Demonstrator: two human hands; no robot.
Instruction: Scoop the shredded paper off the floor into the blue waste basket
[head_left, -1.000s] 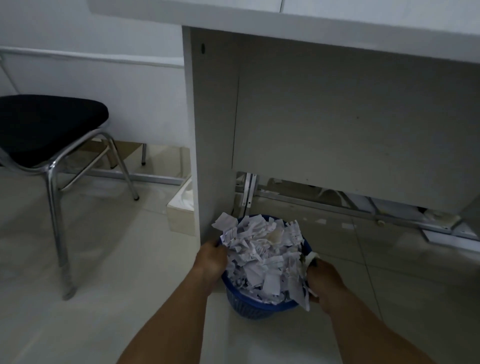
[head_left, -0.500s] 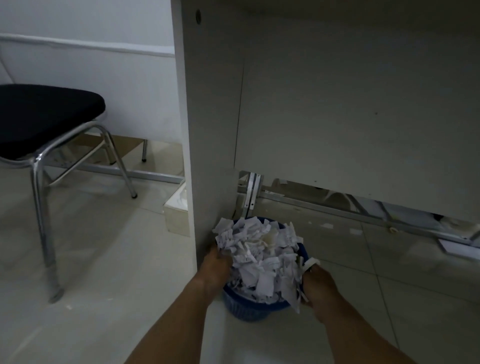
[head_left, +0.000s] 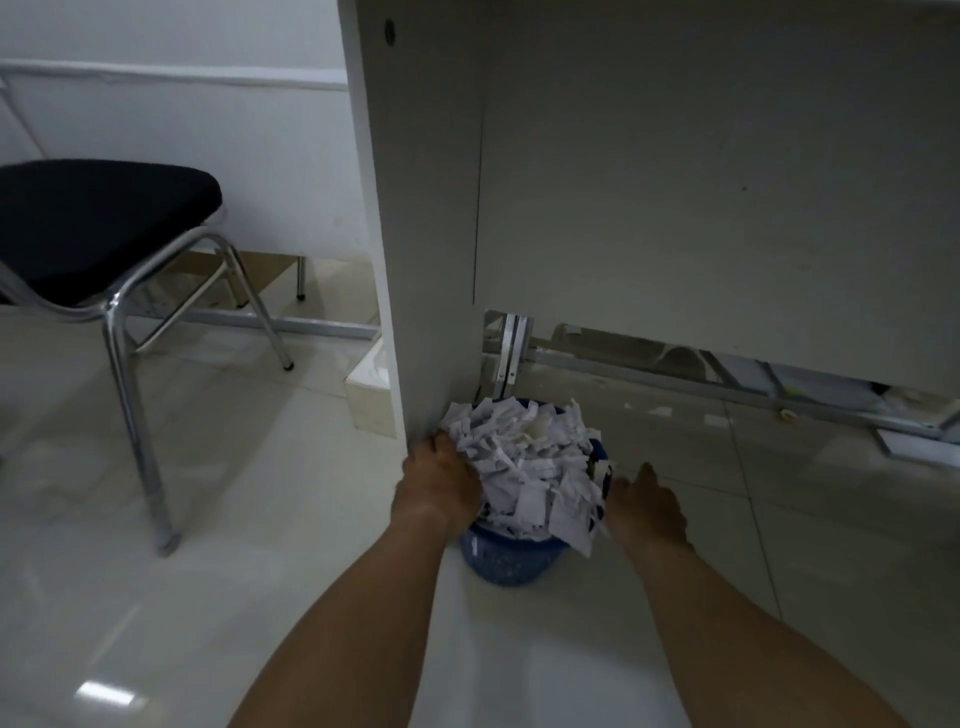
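The blue waste basket (head_left: 511, 558) stands on the tiled floor against the desk's side panel. White shredded paper (head_left: 524, 457) is heaped above its rim and hangs over the near edge. My left hand (head_left: 441, 480) grips the basket's left rim, fingers buried in the paper. Beside the right rim, my right hand (head_left: 647, 506) has straight fingers and holds nothing; its fingertips are at the overhanging paper. A few small paper scraps (head_left: 661, 411) lie on the floor behind the basket.
The white desk side panel (head_left: 415, 234) rises right behind the basket, with a modesty panel (head_left: 727, 182) to its right. A small box (head_left: 370, 397) sits left of the panel. A black-seated chrome chair (head_left: 104, 223) stands at the left. Metal rails (head_left: 675, 384) run under the desk.
My right hand has let go of the basket's right side and straightened its fingers. The view has dropped closer; the basket now sits against the desk panel.
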